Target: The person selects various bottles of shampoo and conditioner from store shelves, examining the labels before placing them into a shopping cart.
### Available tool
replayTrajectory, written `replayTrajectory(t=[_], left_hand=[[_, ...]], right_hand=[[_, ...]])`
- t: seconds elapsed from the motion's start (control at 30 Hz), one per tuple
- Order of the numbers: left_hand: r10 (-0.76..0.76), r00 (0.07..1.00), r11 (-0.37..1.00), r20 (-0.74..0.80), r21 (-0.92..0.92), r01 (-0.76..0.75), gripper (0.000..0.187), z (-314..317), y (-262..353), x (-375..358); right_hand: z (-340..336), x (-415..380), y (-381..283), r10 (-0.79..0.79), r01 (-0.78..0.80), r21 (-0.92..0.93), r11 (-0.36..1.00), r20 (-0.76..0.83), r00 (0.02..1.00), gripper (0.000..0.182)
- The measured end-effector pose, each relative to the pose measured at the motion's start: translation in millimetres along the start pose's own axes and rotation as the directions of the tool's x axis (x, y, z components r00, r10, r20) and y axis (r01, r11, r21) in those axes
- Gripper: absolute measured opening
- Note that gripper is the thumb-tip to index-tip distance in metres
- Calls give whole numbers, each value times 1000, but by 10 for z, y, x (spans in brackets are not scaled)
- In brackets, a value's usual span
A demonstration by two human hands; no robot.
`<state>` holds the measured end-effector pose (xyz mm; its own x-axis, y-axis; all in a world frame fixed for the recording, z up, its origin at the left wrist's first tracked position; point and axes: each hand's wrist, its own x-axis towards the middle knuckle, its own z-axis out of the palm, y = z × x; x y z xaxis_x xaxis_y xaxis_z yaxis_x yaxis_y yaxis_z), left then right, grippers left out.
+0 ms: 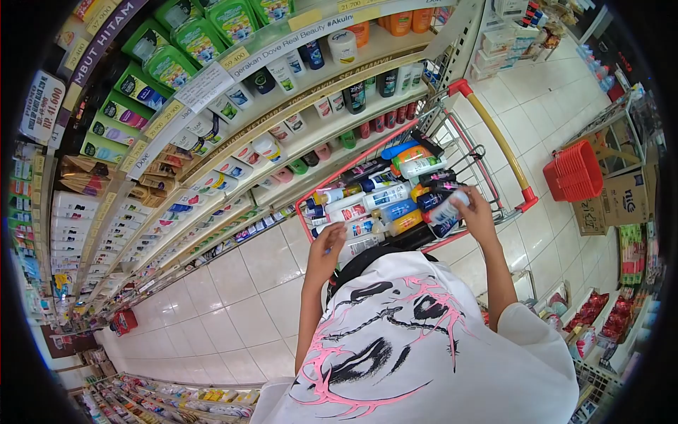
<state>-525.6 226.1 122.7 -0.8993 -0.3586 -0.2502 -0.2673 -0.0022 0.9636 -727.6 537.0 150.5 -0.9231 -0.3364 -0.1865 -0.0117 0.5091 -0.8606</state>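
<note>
My right hand is closed around the upper end of a white bottle, held over the near right part of the shopping cart. My left hand is at the cart's near left edge, fingers loosely bent and apart, with nothing visible in it. Close to its fingertips lies a white bottle with a blue label. Bottles fill the cart, among them a blue bottle, a yellow one and a white and green one. Several dark bottles lie on the right side.
Shelves of toiletries run along the left, with green bottles on top. The cart's yellow handle is at the right. Beyond it stand stacked red baskets and a cardboard box. White tiled floor lies behind left.
</note>
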Motion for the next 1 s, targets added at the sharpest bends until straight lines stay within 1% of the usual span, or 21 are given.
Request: replayTrajectory(t=[0.03,0.07,0.1,0.13,0.17,0.2,0.23,0.3,0.33,0.37,0.47,0.57,0.6,0.63,0.67,0.77,0.8,0.83,0.9,0.97,1.0], left_hand=[[0,1000,1000,2,1,0,33,85,138,59],[66,994,998,83,-13,-66,36,174,300,109],[133,978,991,162,-31,-130,40,254,453,150],[137,977,991,165,-27,-134,40,327,596,195],[152,955,988,255,-75,-138,43,393,735,238],[172,924,983,342,-122,-138,47,435,850,251],[177,923,982,342,-117,-146,47,453,950,232],[124,872,980,474,-196,-32,51,473,1095,206],[119,871,963,477,-269,16,49,481,1108,180],[98,876,942,473,-328,72,46,480,1103,177],[69,949,953,309,-303,29,44,455,1079,132],[50,983,939,179,-344,15,43,405,1037,145],[52,990,935,128,-356,-4,41,406,961,163],[62,991,934,115,-356,-18,41,394,935,171],[50,991,940,121,-341,-5,40,384,926,189],[13,993,956,121,-291,23,39,326,914,257],[43,994,960,97,-281,-14,39,320,915,287],[71,995,962,74,-269,-49,39,313,927,328],[85,995,961,57,-268,-67,43,236,862,475],[77,997,997,-2,32,-77,47,98,860,642],[146,989,984,-21,106,-142,50,11,764,748]], right_hand=[[19,33,-190,1,12,303,953,-44,999,30],[11,38,-497,10,4,365,931,-36,999,26],[7,63,-692,9,6,368,930,-40,999,26],[5,94,-850,21,-36,427,903,38,999,25],[18,121,-1005,26,-80,482,873,118,993,25],[59,140,-1166,-8,-61,521,851,129,992,22],[100,165,-1277,-15,-54,526,849,125,992,22],[171,227,-1449,-129,-2,575,818,187,974,21],[246,270,-1454,-155,15,601,799,182,971,22],[302,300,-1462,-170,27,607,794,180,969,22],[460,297,-1553,-198,-23,702,712,232,952,30],[721,254,-1475,-227,-5,632,775,286,931,35],[786,204,-1500,-168,-100,592,800,381,909,35],[837,151,-1514,-104,-191,539,820,470,877,35],[938,138,-1451,-139,-205,595,777,480,866,33],[1151,238,-1343,-104,-249,619,745,476,873,29],[1250,314,-1262,-167,-171,640,749,432,886,32],[1268,402,-1313,-182,-160,642,749,432,883,32],[1309,545,-1403,-275,-3,567,824,404,872,37],[1420,846,-1427,-305,-2,591,807,420,855,41],[1463,1008,-1478,-336,59,609,791,352,873,41]])
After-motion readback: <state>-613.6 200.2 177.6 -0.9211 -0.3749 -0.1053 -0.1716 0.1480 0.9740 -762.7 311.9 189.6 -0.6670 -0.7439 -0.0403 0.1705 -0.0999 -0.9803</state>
